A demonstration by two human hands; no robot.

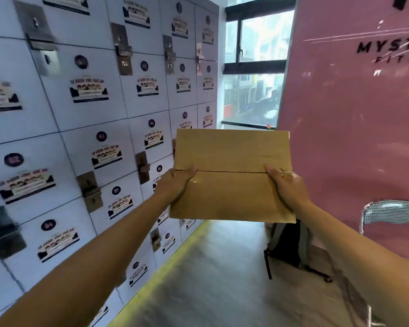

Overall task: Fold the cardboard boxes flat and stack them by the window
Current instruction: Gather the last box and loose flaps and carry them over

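Note:
A brown cardboard box (232, 175) is held out in front of me at chest height, its flat face toward the camera with a seam running across the middle. My left hand (175, 182) grips its left edge, thumb on the front face. My right hand (286, 187) grips the right edge the same way. The fingers of both hands are hidden behind the cardboard. The window (253, 67) is straight ahead at the end of the narrow aisle, beyond the box.
A wall of white lockers (92, 114) with stickers and metal latches runs along the left. A pink panel (352, 114) lines the right side. A grey and black backpack (291, 246) lies on the grey floor (210, 279) at the panel's foot.

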